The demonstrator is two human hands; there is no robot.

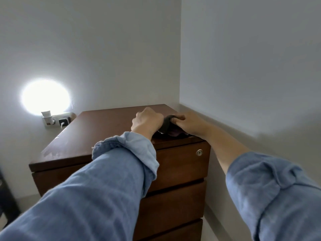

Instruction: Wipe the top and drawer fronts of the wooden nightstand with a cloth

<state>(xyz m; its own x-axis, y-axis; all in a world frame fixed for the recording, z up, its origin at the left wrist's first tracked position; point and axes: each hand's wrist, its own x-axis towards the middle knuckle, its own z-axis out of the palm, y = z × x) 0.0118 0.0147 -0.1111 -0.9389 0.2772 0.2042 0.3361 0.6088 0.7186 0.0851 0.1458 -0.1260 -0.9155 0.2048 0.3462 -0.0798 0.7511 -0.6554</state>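
Both hands gripping cloth, nightstand top, no writing legible

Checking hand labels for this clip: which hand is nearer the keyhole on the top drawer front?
Right. The right hand holds the cloth on the nightstand top, above the keyhole. The left hand grips the cloth farther left.

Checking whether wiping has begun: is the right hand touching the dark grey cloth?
Touching. The head view shows the right hand with fingers curled over the dark grey cloth on the wooden nightstand.
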